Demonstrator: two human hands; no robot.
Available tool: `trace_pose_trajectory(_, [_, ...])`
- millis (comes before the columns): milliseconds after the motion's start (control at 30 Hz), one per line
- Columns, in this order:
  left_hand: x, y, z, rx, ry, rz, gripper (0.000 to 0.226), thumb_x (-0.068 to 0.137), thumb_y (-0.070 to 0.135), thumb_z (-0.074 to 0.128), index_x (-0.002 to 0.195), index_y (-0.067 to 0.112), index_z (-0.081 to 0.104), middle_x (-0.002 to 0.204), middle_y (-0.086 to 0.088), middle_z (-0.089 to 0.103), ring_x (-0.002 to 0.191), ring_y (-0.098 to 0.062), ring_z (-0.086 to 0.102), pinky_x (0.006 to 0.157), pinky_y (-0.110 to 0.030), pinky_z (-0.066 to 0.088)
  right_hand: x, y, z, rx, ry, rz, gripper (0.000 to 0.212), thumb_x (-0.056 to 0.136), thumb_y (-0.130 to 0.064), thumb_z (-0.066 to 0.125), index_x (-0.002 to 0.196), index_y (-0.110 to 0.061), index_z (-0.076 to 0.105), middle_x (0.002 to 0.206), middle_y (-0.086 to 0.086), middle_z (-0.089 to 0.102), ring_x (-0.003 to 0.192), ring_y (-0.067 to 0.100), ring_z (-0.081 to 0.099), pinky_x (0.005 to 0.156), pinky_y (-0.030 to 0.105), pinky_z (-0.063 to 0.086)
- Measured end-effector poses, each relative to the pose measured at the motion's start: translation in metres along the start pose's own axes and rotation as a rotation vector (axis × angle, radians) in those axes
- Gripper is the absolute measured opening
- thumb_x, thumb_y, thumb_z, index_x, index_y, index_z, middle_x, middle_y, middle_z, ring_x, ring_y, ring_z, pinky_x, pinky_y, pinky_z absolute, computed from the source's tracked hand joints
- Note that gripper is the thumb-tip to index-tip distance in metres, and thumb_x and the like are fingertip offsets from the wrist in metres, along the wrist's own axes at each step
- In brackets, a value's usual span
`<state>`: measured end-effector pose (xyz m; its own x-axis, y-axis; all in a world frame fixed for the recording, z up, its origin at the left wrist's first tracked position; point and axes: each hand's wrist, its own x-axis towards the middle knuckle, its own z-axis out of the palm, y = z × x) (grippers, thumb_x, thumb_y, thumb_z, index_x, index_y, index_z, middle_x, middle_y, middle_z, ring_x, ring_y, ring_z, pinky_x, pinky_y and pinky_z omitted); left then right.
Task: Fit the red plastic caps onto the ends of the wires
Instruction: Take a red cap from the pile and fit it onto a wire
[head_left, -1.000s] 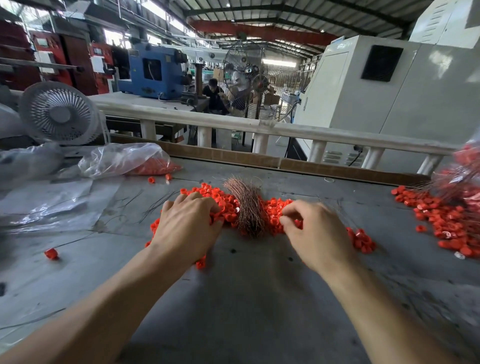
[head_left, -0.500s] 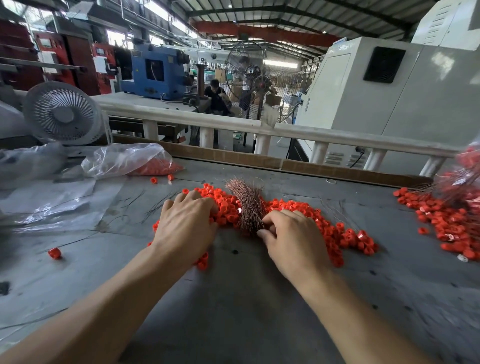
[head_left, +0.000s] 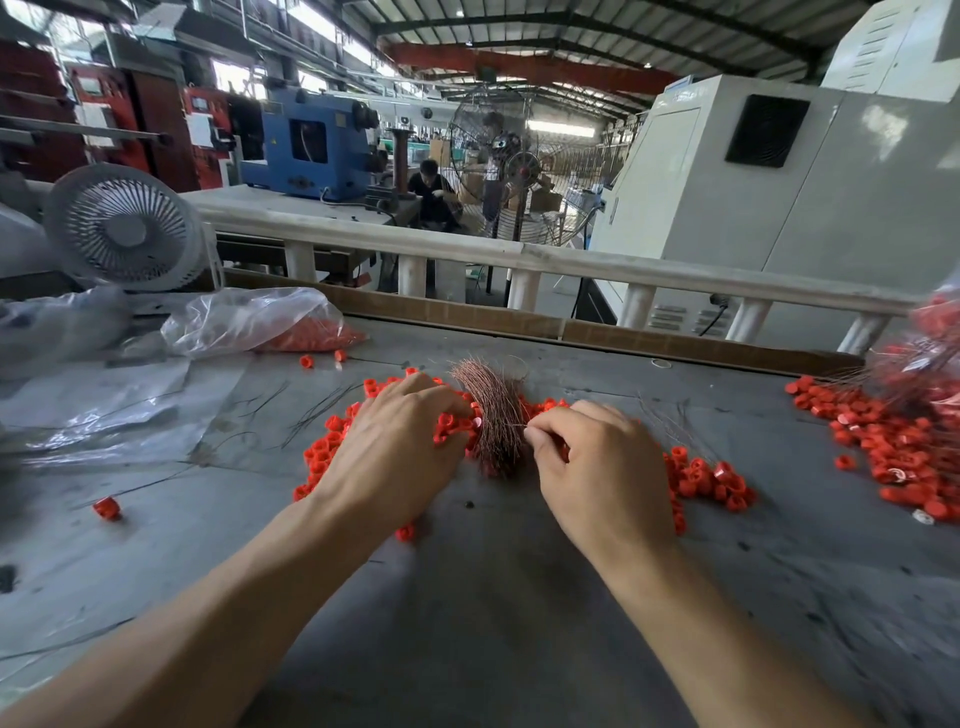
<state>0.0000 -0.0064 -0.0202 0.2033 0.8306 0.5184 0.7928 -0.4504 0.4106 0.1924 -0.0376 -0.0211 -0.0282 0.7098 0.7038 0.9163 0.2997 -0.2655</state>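
I see the bundle of copper wires (head_left: 491, 415) lying at the centre of the frame, directly between my two hands, its long axis running from the near tip at lower centre up and away to the frayed far ends. The loose red caps (head_left: 701, 475) are heaped on the grey table (head_left: 493, 623) on both sides of the bundle and partly under both hands. My right hand (head_left: 597, 467) is the nearer one to the wires: it lies palm down just right of the bundle, fingers curled, thumb and forefinger pinched at the bundle's right edge, apparently on a single strand, though I cannot tell for sure. My left hand (head_left: 400, 452) rests palm down on the caps left of the bundle, fingers bent into the heap; whether it holds a cap is hidden.
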Motion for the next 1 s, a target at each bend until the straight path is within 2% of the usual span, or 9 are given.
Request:
trace_pose_trajectory(67, [-0.001, 0.006, 0.002, -0.113, -0.002, 0.045, 0.025, 0.092, 0.026, 0.072, 0.115, 0.033, 0.071, 0.104, 0.019, 0.059, 0.089, 0.003, 0.055, 0.08, -0.005, 0.038, 0.0, -0.003, -0.002, 0.015, 0.051, -0.053, 0.007, 0.09, -0.019, 0.073, 0.083, -0.019, 0.075, 0.076, -0.002, 0.066, 0.076, 0.024, 0.061, 0.072, 0.038, 0.05])
trace_pose_trajectory(133, [-0.003, 0.011, 0.004, -0.167, -0.004, 0.093, 0.024, 0.092, 0.023, 0.072, 0.114, 0.034, 0.07, 0.1, 0.021, 0.061, 0.09, 0.009, 0.055, 0.077, -0.001, 0.037, 0.0, -0.006, -0.005, 0.033, 0.096, -0.122, 0.006, 0.091, -0.019, 0.072, 0.087, -0.018, 0.076, 0.08, -0.003, 0.068, 0.078, 0.023, 0.061, 0.074, 0.039, 0.051])
trace_pose_trajectory(267, [-0.006, 0.016, 0.002, -0.233, 0.048, 0.147, 0.013, 0.092, 0.021, 0.074, 0.098, 0.032, 0.072, 0.088, 0.021, 0.062, 0.086, 0.004, 0.058, 0.073, -0.005, 0.04, 0.0, -0.013, -0.007, 0.045, 0.141, -0.217, 0.009, 0.094, -0.022, 0.068, 0.089, -0.017, 0.075, 0.083, -0.004, 0.067, 0.079, 0.022, 0.059, 0.075, 0.038, 0.049])
trace_pose_trajectory(367, [-0.007, 0.019, -0.001, -0.291, 0.085, 0.133, 0.013, 0.089, 0.014, 0.075, 0.091, 0.027, 0.073, 0.079, 0.016, 0.064, 0.081, -0.002, 0.06, 0.069, -0.01, 0.043, 0.0, -0.015, -0.008, 0.14, 0.135, -0.245, 0.009, 0.094, -0.021, 0.07, 0.095, -0.015, 0.076, 0.089, -0.003, 0.069, 0.084, 0.02, 0.061, 0.076, 0.036, 0.051])
trace_pose_trajectory(500, [-0.007, 0.026, -0.004, -0.52, 0.067, 0.042, 0.019, 0.089, 0.007, 0.074, 0.086, 0.025, 0.077, 0.078, 0.015, 0.07, 0.071, -0.003, 0.063, 0.065, -0.011, 0.044, -0.001, -0.016, -0.007, 0.385, 0.061, -0.162, 0.028, 0.097, -0.017, 0.063, 0.123, -0.012, 0.07, 0.116, -0.004, 0.066, 0.107, 0.012, 0.063, 0.086, 0.033, 0.056])
trace_pose_trajectory(633, [-0.008, 0.028, -0.006, -0.8, -0.013, 0.009, 0.009, 0.09, 0.009, 0.075, 0.091, 0.017, 0.079, 0.082, 0.003, 0.076, 0.07, -0.005, 0.065, 0.063, -0.017, 0.049, -0.003, -0.019, -0.008, 0.553, -0.055, -0.078, 0.039, 0.095, -0.013, 0.054, 0.133, -0.015, 0.063, 0.125, -0.007, 0.067, 0.117, 0.002, 0.061, 0.094, 0.021, 0.053])
trace_pose_trajectory(700, [-0.007, 0.028, -0.006, -0.875, -0.024, -0.014, 0.009, 0.09, 0.008, 0.074, 0.091, 0.015, 0.08, 0.083, 0.0, 0.077, 0.069, -0.008, 0.065, 0.06, -0.018, 0.049, -0.004, -0.019, -0.008, 0.564, -0.089, -0.07, 0.038, 0.096, -0.015, 0.055, 0.133, -0.017, 0.063, 0.122, -0.008, 0.069, 0.115, -0.001, 0.062, 0.095, 0.016, 0.05])
trace_pose_trajectory(867, [-0.003, 0.024, -0.003, -0.959, 0.019, -0.106, 0.003, 0.084, 0.022, 0.078, 0.084, 0.02, 0.079, 0.081, -0.013, 0.074, 0.065, -0.016, 0.056, 0.055, -0.027, 0.048, -0.004, -0.016, -0.005, 0.541, -0.041, -0.082, 0.03, 0.097, -0.01, 0.066, 0.126, -0.015, 0.067, 0.1, -0.014, 0.07, 0.093, -0.007, 0.065, 0.081, 0.003, 0.044])
trace_pose_trajectory(1000, [-0.002, 0.023, -0.001, -0.997, 0.02, -0.123, 0.007, 0.084, 0.024, 0.078, 0.086, 0.017, 0.078, 0.072, -0.008, 0.067, 0.062, -0.013, 0.052, 0.052, -0.024, 0.046, -0.003, -0.014, -0.006, 0.498, 0.008, -0.087, 0.021, 0.097, -0.011, 0.066, 0.116, -0.016, 0.07, 0.092, -0.015, 0.07, 0.086, -0.004, 0.065, 0.076, 0.004, 0.044])
